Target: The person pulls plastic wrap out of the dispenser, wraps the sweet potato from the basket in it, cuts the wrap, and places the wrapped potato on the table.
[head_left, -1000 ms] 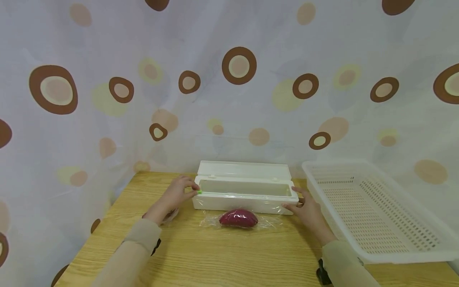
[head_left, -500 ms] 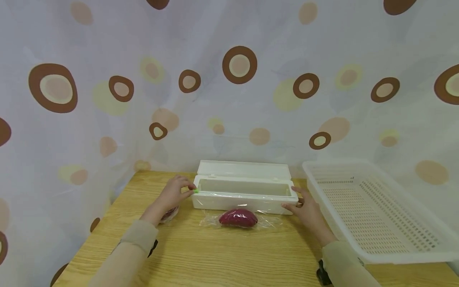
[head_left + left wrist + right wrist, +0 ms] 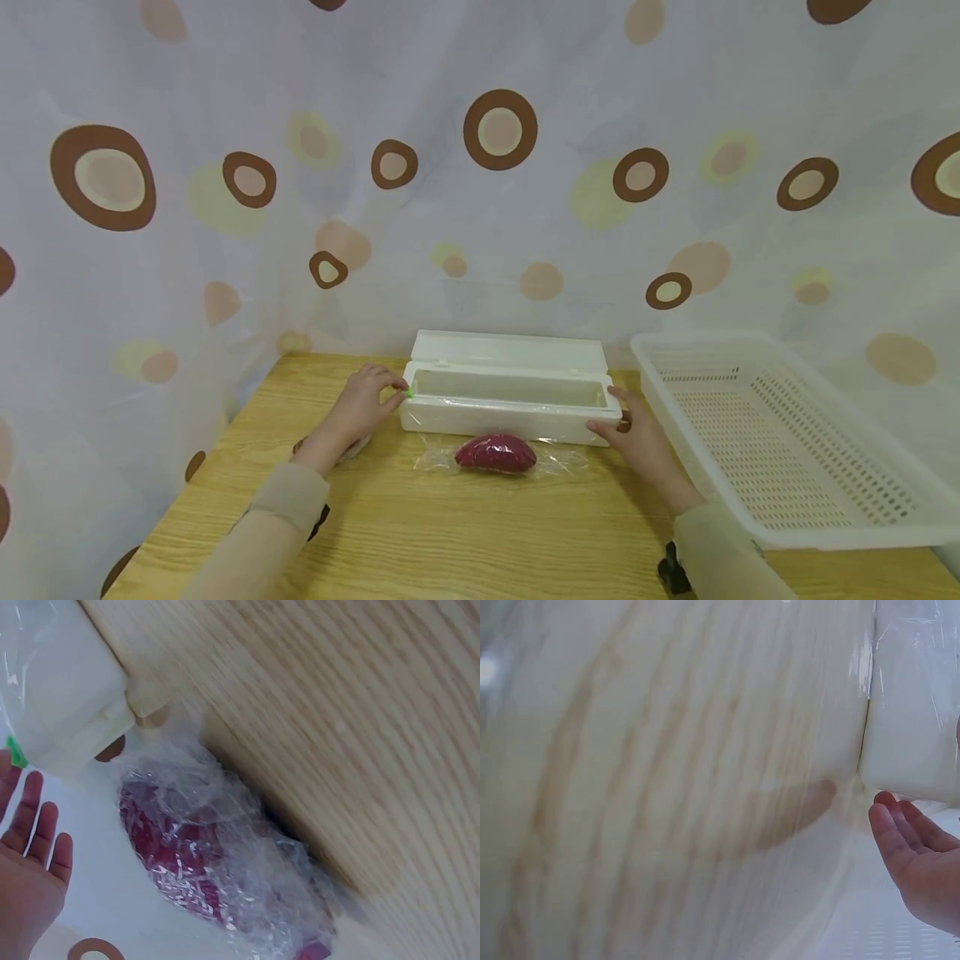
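Note:
A long white cling film dispenser [image 3: 442, 419] stands at the back of the table, its lid [image 3: 510, 350] tipped back. At its left end my left hand [image 3: 363, 404] pinches a small green slide cutter [image 3: 15, 752]. My right hand [image 3: 643, 446] grips the dispenser's right end, thumb on the front and fingers at the end. Clear film hangs over the front edge. In front lies a dark red-purple, sweet-potato-like item [image 3: 495, 454] on or in clear film. Another film-wrapped purple item [image 3: 180, 847] lies beneath my left wrist, mostly hidden in the head view.
A white perforated plastic basket [image 3: 716, 475] stands to the right, close beside my right forearm. The wooden table [image 3: 480, 533] reaches back to a patterned curtain [image 3: 570, 233] behind and at the left.
My left hand has slid slightly left with the green cutter, to the dispenser's left end. My right hand keeps its grip on the right end. The head view has tilted slightly.

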Available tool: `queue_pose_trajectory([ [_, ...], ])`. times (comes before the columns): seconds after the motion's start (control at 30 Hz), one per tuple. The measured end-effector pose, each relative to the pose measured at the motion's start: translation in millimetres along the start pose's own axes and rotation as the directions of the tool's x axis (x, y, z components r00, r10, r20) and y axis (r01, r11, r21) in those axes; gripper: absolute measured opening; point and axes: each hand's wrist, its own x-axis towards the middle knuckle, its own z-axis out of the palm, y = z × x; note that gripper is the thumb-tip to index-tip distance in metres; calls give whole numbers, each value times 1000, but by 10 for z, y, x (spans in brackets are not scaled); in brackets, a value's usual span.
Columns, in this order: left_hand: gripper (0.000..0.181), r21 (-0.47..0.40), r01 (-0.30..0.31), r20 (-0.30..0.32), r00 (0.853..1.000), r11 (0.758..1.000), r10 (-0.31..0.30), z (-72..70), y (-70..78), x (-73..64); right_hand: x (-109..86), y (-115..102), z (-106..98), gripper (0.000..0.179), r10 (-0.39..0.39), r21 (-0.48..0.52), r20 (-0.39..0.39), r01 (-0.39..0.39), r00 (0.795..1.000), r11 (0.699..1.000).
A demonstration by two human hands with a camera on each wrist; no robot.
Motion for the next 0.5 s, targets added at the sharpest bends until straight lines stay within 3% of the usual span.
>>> queue_pose_trajectory([
  [0.2, 28, 13, -9, -5, 1000, 1000, 9, 29, 94, -1, -5, -40, -18, 83, 14, 20, 23, -15, 1000, 1000],
  [0.33, 22, 40, -59, -14, 998, 997, 60, 72, 134, -14, -27, -69, -41, 83, 20, 31, 32, -21, 999, 999],
  [0.5, 12, 59, -94, -69, 993, 994, 98, 100, 164, -33, -49, -97, -60, 83, 18, 40, 38, -19, 999, 999],
])
